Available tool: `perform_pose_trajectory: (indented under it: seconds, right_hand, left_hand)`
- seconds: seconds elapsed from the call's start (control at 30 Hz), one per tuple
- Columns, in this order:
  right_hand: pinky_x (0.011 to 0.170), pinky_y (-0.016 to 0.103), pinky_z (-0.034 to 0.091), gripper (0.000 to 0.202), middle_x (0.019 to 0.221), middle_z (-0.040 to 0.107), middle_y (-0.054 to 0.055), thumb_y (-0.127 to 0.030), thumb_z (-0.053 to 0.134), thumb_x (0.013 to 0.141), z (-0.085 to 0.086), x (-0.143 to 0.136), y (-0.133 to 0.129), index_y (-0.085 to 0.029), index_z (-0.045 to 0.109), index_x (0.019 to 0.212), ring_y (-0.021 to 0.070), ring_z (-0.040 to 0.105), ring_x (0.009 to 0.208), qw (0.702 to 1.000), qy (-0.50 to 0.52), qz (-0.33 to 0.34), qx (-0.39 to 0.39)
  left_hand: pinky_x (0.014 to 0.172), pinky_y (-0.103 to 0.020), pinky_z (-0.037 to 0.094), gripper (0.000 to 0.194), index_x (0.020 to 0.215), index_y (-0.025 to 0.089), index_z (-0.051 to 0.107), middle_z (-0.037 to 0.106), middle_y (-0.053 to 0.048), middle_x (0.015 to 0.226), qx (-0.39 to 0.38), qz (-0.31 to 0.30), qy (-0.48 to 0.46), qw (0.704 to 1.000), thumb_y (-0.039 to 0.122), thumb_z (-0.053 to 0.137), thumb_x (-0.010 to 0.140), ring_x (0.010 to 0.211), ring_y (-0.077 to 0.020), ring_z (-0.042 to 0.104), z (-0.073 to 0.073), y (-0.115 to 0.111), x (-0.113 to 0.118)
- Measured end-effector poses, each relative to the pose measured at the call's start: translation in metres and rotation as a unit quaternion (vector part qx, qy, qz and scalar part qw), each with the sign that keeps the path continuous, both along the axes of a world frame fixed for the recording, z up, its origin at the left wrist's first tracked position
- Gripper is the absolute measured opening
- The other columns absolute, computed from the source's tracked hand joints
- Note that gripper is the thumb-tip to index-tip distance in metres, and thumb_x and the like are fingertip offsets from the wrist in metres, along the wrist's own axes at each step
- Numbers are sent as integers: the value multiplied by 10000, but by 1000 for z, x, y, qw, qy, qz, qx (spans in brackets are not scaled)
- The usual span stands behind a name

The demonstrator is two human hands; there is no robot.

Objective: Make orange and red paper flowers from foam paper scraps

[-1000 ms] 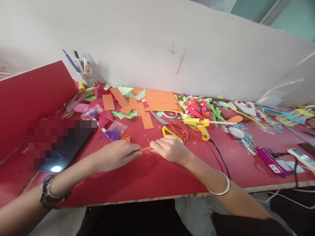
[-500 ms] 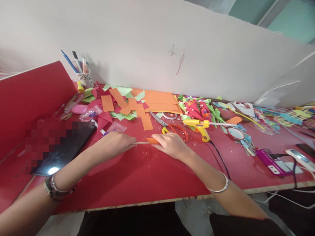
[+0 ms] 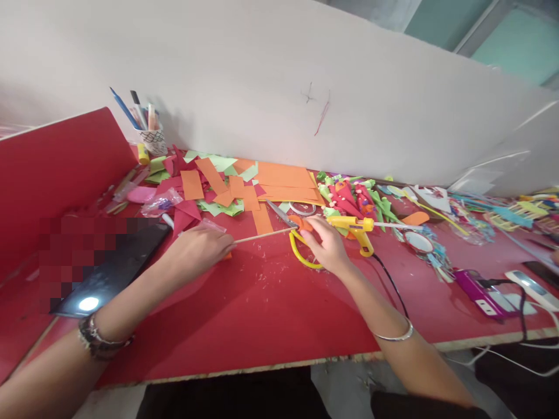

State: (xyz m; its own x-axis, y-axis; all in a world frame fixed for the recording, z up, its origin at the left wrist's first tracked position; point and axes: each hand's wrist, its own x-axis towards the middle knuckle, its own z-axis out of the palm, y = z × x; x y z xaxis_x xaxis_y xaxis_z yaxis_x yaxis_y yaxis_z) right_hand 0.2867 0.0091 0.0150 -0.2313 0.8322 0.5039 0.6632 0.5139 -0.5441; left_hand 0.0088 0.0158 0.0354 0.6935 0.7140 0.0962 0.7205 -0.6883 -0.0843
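My left hand point(image 3: 201, 247) is closed around one end of a thin wooden stick point(image 3: 262, 235), which points right toward the scissors. A bit of orange paper point(image 3: 227, 256) shows below its fingers. My right hand point(image 3: 325, 241) is closed on the orange-and-yellow handles of the scissors point(image 3: 286, 217), and its fingers hide part of them. The blades point up and left, over the orange paper strips point(image 3: 262, 220). The stick's far end reaches the scissors near their pivot; I cannot tell whether it touches them.
A yellow glue gun point(image 3: 358, 230) with a black cord lies right of my right hand. Paper scraps point(image 3: 192, 185) and red and green paper figures point(image 3: 349, 195) line the back. A dark phone-like device point(image 3: 117, 273) lies left, a purple power strip point(image 3: 484, 294) right.
My right hand has left the orange paper on the stick, moved right and up, and taken hold of the scissors' handles. The stick now slants up to the right in my left hand.
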Motion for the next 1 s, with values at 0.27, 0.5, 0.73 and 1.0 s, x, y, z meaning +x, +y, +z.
perform_pose_trajectory:
  seconds: [0.27, 0.5, 0.73, 1.0]
  right_hand:
    - [627, 261, 432, 259, 945, 584, 33, -414, 412, 829, -5, -11, -9, -227, 587, 873, 110, 490, 655, 916, 366, 11, -166]
    - [595, 239, 404, 195, 698, 532, -3, -355, 484, 805, -5, -47, -41, -194, 592, 822, 88, 430, 583, 872, 349, 117, -322]
    - [772, 281, 445, 195, 904, 532, 26, -232, 489, 793, -11, -57, -48, -203, 544, 978, 137, 529, 855, 906, 261, 151, -295]
    - [800, 291, 461, 295, 962, 514, 36, -152, 502, 773, -8, -56, -54, -218, 528, 1059, 144, 531, 904, 950, 147, 151, -230]
  left_hand:
    - [410, -257, 273, 293, 720, 164, 584, 578, -71, 642, 98, 144, 8, 985, 262, 338, 844, 514, -193, 544, -2, -1, 3]
    - [623, -259, 450, 355, 1144, 165, 407, 540, -73, 967, -21, 38, -268, 962, 323, 434, 827, 717, -143, 554, 3, -20, 32]
    - [585, -232, 442, 241, 1034, 173, 432, 559, -10, 795, -250, 41, -405, 878, 317, 421, 841, 672, -113, 539, -9, -31, 54]
    - [646, -255, 427, 175, 912, 181, 495, 517, -17, 822, -239, 22, -388, 890, 329, 461, 825, 726, -130, 504, -16, -36, 56]
